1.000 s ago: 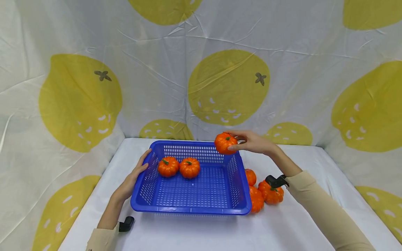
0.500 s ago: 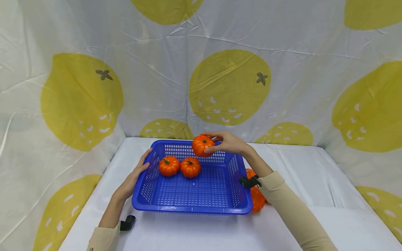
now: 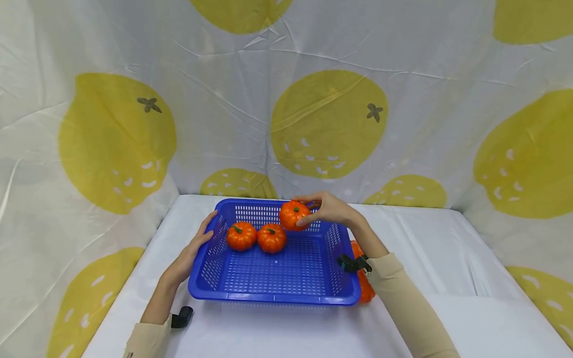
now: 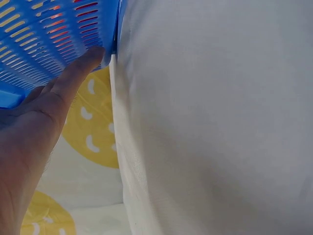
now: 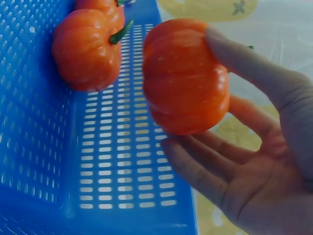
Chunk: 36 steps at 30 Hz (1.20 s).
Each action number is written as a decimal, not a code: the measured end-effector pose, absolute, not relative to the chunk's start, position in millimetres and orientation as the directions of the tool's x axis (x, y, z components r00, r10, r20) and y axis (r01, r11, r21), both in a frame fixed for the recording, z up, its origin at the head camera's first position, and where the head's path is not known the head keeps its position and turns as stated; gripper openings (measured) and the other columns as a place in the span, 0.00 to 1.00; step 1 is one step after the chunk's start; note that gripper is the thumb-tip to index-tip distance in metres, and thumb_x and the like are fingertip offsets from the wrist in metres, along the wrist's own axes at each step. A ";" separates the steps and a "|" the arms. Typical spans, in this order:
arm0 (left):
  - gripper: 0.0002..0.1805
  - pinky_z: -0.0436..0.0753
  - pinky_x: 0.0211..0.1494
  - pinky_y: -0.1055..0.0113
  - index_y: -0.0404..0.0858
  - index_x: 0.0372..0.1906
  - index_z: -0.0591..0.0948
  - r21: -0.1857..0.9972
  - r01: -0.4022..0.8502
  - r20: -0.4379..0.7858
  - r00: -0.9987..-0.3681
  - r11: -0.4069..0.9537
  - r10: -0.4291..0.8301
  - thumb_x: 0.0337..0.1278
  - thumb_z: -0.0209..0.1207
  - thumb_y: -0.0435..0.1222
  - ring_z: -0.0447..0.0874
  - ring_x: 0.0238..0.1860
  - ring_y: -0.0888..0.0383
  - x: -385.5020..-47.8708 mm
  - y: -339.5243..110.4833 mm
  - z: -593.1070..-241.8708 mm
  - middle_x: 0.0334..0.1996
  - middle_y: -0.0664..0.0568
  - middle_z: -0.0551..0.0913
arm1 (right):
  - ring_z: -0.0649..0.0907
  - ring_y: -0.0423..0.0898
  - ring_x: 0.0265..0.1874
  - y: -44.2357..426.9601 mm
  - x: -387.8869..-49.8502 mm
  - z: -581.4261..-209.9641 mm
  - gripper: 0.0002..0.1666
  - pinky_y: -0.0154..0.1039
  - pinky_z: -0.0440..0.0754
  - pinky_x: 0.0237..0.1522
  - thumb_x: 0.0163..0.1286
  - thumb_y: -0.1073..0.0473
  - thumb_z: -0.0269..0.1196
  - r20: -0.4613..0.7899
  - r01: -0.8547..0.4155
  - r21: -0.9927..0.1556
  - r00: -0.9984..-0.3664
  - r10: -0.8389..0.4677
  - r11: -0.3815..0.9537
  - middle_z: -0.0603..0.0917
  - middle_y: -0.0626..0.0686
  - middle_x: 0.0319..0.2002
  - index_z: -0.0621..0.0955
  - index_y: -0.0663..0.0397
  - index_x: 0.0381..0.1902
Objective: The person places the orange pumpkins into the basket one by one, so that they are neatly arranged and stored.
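Note:
The right hand [image 3: 330, 209] grips an orange pumpkin [image 3: 293, 215] with a green stem, inside the back right part of the blue basket [image 3: 274, 299]. In the right wrist view, thumb and fingers of this hand [image 5: 259, 161] lie around the held pumpkin [image 5: 185, 78]. Two more pumpkins [image 3: 241, 236] [image 3: 271, 238] sit side by side in the basket's back left. The left hand [image 3: 187, 256] rests with fairly straight fingers against the basket's left side; the left wrist view shows that hand [image 4: 36, 127] touching the slotted wall [image 4: 58, 41].
Outside the basket's right wall lie more orange pumpkins [image 3: 366, 286], partly hidden by the right wrist and the basket. A white cloth [image 3: 268, 338] covers the table, and lemon-print curtains [image 3: 224, 99] hang behind it and along both sides.
The right hand has carried its pumpkin leftward from over the basket's right rim, then slightly lower and back to the right. The left hand stays against the basket.

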State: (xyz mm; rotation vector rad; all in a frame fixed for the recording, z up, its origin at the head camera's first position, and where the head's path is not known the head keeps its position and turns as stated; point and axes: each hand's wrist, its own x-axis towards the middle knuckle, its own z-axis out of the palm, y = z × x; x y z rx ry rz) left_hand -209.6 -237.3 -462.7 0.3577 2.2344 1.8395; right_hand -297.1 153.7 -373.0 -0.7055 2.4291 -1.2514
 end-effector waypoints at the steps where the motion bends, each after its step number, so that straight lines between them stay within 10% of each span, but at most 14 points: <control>1: 0.33 0.35 0.77 0.23 0.64 0.84 0.41 0.981 0.046 -0.018 -0.946 0.187 0.325 0.82 0.32 0.52 0.31 0.84 0.34 -209.5 -237.4 -462.3 0.86 0.50 0.33 | 0.85 0.52 0.61 153.1 -297.1 -373.5 0.41 0.48 0.83 0.63 0.56 0.56 0.80 -0.056 -0.288 -0.817 -0.822 -0.566 0.500 0.83 0.53 0.66 0.80 0.47 0.69; 8: 0.33 0.35 0.77 0.23 0.63 0.84 0.41 0.983 0.047 -0.014 -0.944 0.176 0.329 0.82 0.32 0.52 0.31 0.84 0.33 -211.1 -235.1 -463.1 0.86 0.49 0.32 | 0.87 0.52 0.48 150.2 -298.8 -378.6 0.38 0.36 0.85 0.48 0.54 0.56 0.81 -0.134 -0.355 -0.703 -0.785 -0.604 0.617 0.89 0.59 0.56 0.84 0.54 0.64; 14: 0.33 0.36 0.77 0.23 0.63 0.84 0.41 0.984 0.043 -0.017 -0.943 0.171 0.333 0.82 0.32 0.52 0.32 0.84 0.33 -212.5 -233.2 -463.7 0.86 0.48 0.32 | 0.88 0.56 0.53 154.5 -299.0 -381.2 0.37 0.43 0.87 0.54 0.54 0.61 0.81 -0.177 -0.350 -0.667 -0.783 -0.596 0.658 0.88 0.62 0.55 0.83 0.60 0.62; 36: 0.33 0.36 0.77 0.22 0.63 0.84 0.41 0.984 0.048 -0.012 -0.944 0.173 0.330 0.82 0.32 0.52 0.33 0.84 0.32 -214.5 -231.0 -466.4 0.86 0.48 0.33 | 0.86 0.45 0.41 153.2 -294.2 -393.3 0.39 0.35 0.87 0.40 0.51 0.66 0.81 -0.361 -0.149 -0.602 -0.826 -0.434 0.784 0.85 0.68 0.58 0.84 0.50 0.63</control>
